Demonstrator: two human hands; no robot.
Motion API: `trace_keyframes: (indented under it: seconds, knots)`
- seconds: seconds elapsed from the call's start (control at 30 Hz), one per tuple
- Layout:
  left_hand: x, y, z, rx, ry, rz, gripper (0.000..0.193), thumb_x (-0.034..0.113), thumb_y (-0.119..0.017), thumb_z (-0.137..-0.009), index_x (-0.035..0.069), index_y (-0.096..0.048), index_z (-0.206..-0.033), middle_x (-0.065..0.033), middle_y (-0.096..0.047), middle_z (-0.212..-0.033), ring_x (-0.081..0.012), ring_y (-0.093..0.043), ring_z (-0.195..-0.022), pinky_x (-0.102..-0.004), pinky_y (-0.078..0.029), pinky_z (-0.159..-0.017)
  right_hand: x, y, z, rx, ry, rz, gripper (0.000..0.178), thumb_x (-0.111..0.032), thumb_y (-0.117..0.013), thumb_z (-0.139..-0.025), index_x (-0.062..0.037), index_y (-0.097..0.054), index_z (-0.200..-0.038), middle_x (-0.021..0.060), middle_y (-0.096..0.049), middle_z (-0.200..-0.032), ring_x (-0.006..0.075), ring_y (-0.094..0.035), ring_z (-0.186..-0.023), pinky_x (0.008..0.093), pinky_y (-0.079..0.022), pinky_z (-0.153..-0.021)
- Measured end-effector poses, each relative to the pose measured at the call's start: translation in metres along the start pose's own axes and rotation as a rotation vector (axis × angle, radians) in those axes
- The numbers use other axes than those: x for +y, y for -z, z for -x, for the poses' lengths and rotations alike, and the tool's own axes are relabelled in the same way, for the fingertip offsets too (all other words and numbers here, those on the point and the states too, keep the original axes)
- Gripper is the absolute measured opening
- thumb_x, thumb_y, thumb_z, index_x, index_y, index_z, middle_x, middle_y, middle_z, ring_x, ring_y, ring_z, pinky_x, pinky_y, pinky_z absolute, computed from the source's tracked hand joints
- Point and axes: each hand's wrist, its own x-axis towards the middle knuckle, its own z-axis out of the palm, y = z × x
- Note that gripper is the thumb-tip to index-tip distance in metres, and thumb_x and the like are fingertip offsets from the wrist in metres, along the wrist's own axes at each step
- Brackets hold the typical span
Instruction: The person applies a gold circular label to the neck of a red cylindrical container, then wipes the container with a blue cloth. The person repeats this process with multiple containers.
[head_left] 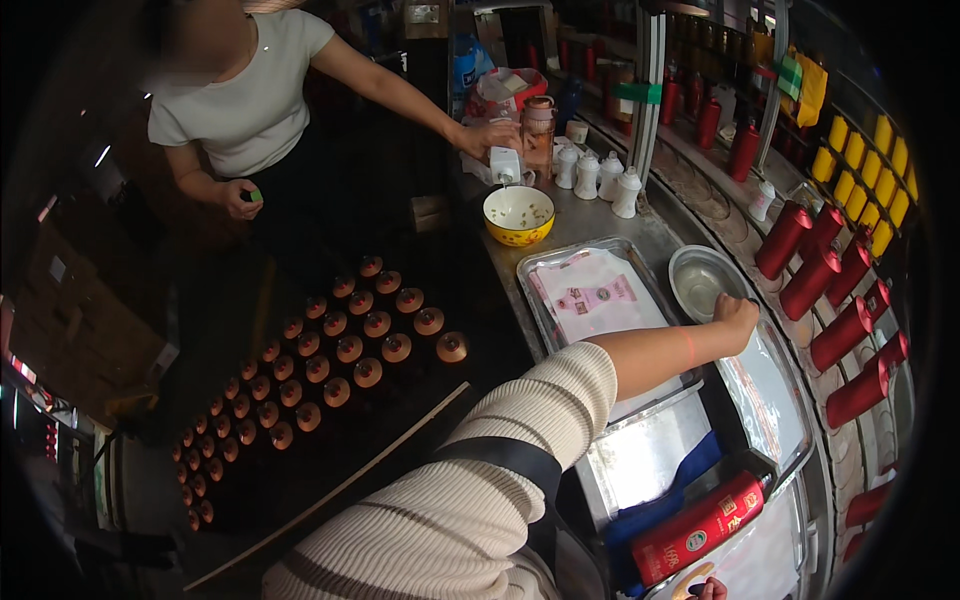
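My left hand (735,322) reaches across to the right, its fingers curled together at the rim of a metal bowl (686,262) of clear liquid. Whatever those fingers hold, if anything, is hidden. Beneath the hand lies a metal tray with clear plastic film or sheets (765,395). Only the fingertips of my right hand (712,590) show at the lower edge, close to a red bottle (690,535) lying aslant over a blue cloth (640,520). Under my left forearm, another metal tray (528,275) bears pink-and-white printed sheets (585,295).
Several red bottles (808,283) stand along a curved conveyor on the right. White small bottles (610,178) and a yellow bowl (518,235) are at the far end. Across the table a co-worker (245,95) holds a white container (504,165) over that bowl. Rows of copper-coloured round tops (367,372) stand left.
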Motion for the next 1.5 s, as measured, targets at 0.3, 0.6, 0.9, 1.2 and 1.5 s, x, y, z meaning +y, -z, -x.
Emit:
trace_keyframes:
  seconds: [0.3, 0.6, 0.9, 1.2, 1.5]
  knots:
    - [-0.002, 0.010, 0.000, 0.053, -0.129, -0.067, 0.011, 0.009, -0.064, -0.084, 0.013, -0.073, -0.089, -0.0083, -0.076, -0.083, -0.0245, -0.075, -0.082, -0.0397, -0.049, -0.078, 0.006, 0.006, -0.001, 0.020, -0.020, -0.049, 0.021, -0.016, -0.068, -0.092, -0.0035, -0.064, -0.108, 0.0064, -0.066, -0.084, 0.0037, -0.043, -0.050, 0.0167, -0.029, -0.040]
    - [0.011, 0.005, 0.015, 0.182, -0.306, -0.276, 0.008, 0.014, -0.062, -0.085, 0.014, -0.070, -0.087, -0.0044, -0.073, -0.075, -0.0205, -0.072, -0.077, -0.0381, -0.039, -0.088, 0.030, 0.028, -0.005, -0.041, 0.075, -0.028, 0.020, -0.018, -0.065, -0.096, -0.0024, -0.065, -0.107, 0.0026, -0.061, -0.071, 0.0040, -0.039, -0.044, 0.0179, -0.030, -0.041]
    - [0.037, 0.039, 0.026, 0.058, -0.218, 0.112, 0.009, 0.006, -0.060, -0.086, 0.008, -0.067, -0.091, -0.0153, -0.074, -0.085, -0.0306, -0.073, -0.081, -0.0475, -0.052, -0.076, 0.056, 0.037, -0.039, -0.075, 0.222, -0.166, 0.015, -0.013, -0.063, -0.095, -0.0019, -0.063, -0.105, 0.0045, -0.062, -0.080, 0.0050, -0.048, -0.055, 0.0193, -0.034, -0.047]
    - [0.122, 0.120, 0.049, -0.200, -0.324, 1.060, 0.031, 0.004, -0.077, -0.069, -0.001, -0.057, -0.092, -0.0097, -0.071, -0.073, -0.0171, -0.070, -0.070, -0.0333, -0.055, -0.065, -0.033, -0.007, -0.066, -0.080, 0.535, -0.077, 0.034, -0.001, -0.066, -0.086, 0.0000, -0.064, -0.120, 0.0043, -0.060, -0.100, 0.0036, -0.054, -0.074, 0.0185, -0.043, -0.059]
    - [0.150, 0.248, 0.193, -0.491, -0.524, 1.401, 0.044, -0.003, -0.071, -0.085, -0.001, -0.058, -0.126, -0.0050, -0.066, -0.085, -0.0189, -0.071, -0.086, -0.0311, -0.055, -0.086, -0.113, -0.002, -0.028, -0.357, 0.783, 0.147, 0.032, -0.013, -0.073, -0.081, -0.0031, -0.064, -0.110, 0.0064, -0.061, -0.093, 0.0084, -0.056, -0.071, 0.0257, -0.045, -0.060]
